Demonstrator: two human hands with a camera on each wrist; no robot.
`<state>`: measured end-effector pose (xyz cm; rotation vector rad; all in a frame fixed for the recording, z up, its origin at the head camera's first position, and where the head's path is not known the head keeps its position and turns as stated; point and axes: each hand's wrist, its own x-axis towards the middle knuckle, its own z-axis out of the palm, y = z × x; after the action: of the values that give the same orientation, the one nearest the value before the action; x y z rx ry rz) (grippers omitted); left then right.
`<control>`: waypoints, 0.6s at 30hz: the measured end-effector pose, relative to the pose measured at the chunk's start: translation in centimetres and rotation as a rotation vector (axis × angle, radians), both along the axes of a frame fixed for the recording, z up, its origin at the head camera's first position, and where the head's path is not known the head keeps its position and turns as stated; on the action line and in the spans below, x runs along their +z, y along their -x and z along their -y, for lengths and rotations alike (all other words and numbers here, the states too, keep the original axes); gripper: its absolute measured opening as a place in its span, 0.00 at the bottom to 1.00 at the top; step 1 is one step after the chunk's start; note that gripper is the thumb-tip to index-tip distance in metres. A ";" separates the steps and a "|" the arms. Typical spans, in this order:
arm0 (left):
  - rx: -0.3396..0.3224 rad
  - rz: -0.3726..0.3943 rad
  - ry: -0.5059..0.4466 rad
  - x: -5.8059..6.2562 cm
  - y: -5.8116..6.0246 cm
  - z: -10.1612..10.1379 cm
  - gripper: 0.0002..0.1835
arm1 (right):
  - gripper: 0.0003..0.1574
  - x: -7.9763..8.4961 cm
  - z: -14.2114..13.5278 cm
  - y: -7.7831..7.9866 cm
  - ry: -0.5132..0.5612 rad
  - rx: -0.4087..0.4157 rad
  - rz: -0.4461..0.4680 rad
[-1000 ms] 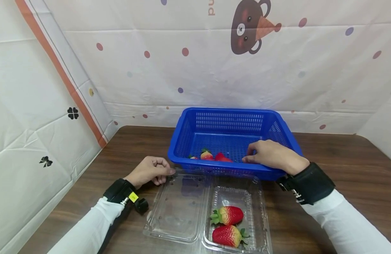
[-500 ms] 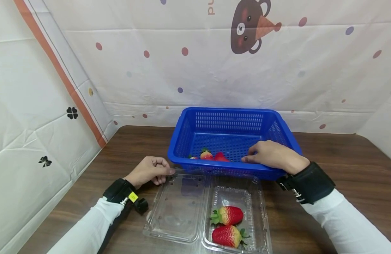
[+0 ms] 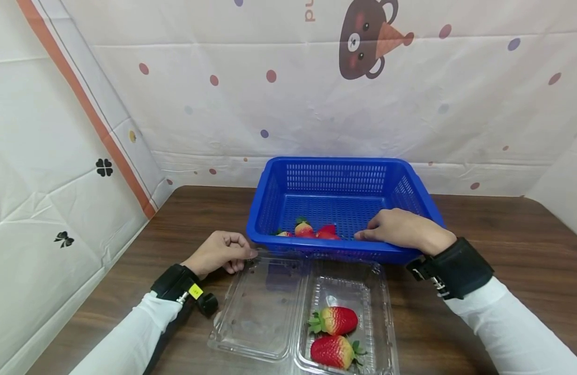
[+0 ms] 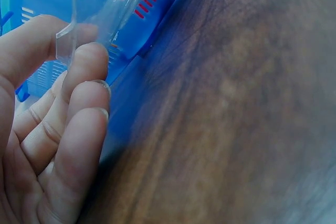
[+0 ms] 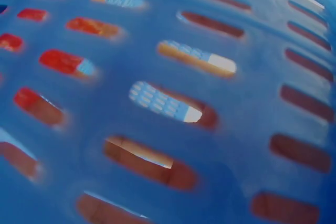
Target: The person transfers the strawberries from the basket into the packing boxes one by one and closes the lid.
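My left hand (image 3: 223, 253) pinches the lid corner of a clear plastic clamshell box (image 3: 265, 312) between thumb and index finger. In the left wrist view the lid's edge (image 4: 66, 43) passes between the fingers. My right hand (image 3: 401, 227) reaches over the near rim of a blue slotted basket (image 3: 335, 165), its fingertips hidden behind that rim; I cannot tell whether they grip anything. Red strawberries (image 3: 328, 232) lie just left of those fingers. Red fruit (image 5: 60, 61) shows through the basket slots in the right wrist view. Two strawberries (image 3: 335, 320) lie in the box's right half.
Behind the box, its far edge against the basket's near wall, everything stands on a dark wood table (image 3: 494, 250). A white printed sheet (image 3: 199, 114) hangs along the back and left side. Black bands (image 3: 452, 268) circle both wrists.
The red strawberry nearest my right hand has shifted a little inside the basket. My right hand has moved very slightly left; the left hand keeps its pinch on the lid.
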<state>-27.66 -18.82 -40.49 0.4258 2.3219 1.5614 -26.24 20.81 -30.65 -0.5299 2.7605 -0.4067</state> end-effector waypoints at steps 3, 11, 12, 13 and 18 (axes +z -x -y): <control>0.003 -0.004 0.000 0.0 -0.1 0.0 0.16 | 0.28 0.0 0.0 0.0 -0.006 0.000 -0.005; 0.008 -0.001 -0.003 0.0 -0.1 0.0 0.16 | 0.22 0.1 0.0 0.1 0.017 -0.011 -0.014; 0.008 0.001 -0.002 0.0 -0.1 -0.1 0.16 | 0.21 0.1 0.0 0.1 0.024 -0.009 -0.013; 0.008 0.003 -0.003 0.0 -0.1 -0.1 0.15 | 0.20 0.1 -0.1 0.1 0.030 -0.006 -0.016; 0.002 0.012 -0.008 0.5 -0.4 -0.3 0.13 | 0.16 0.1 -0.2 0.2 0.054 -0.003 -0.042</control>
<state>-27.29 -18.53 -39.98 0.4155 2.3089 1.5699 -26.40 20.97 -30.55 -0.5531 2.7981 -0.4780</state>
